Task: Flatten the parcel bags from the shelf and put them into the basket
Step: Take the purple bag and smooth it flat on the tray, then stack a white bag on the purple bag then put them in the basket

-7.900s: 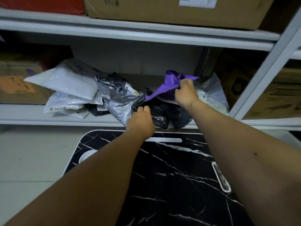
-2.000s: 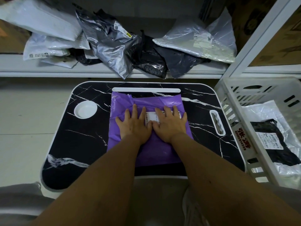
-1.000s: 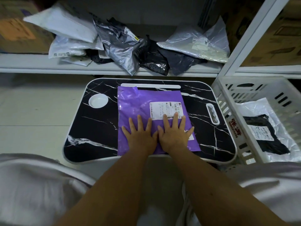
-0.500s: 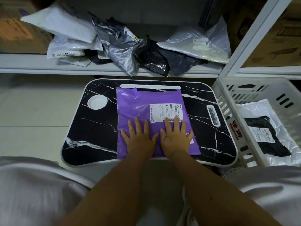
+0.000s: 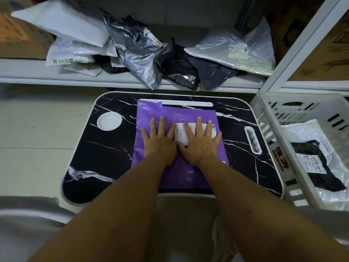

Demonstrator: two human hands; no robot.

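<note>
**Purple bag pressed flat, basket waiting on the right**

Both hands lie spread on the purple bag, which sits in the middle of the black marbled lap table. The left hand presses the bag's left half with straight, splayed fingers; the right hand does the same just beside it, its fingers partly covering the white label. Neither hand grasps anything: these are flat palms bearing down, thumbs nearly touching.

The bag runs lengthwise away from the person, its far end reaching the white slot at the table's back edge, its near end at the front edge. A small flap at the far left corner looks slightly raised.

The white basket stands just beside the table's right edge, already holding a clear bag with something dark inside. So the right hand is the nearer one for the transfer, I'd judge; a sideways carry to the right would do it. More bags wait in a heap on the shelf beyond the table.
</note>
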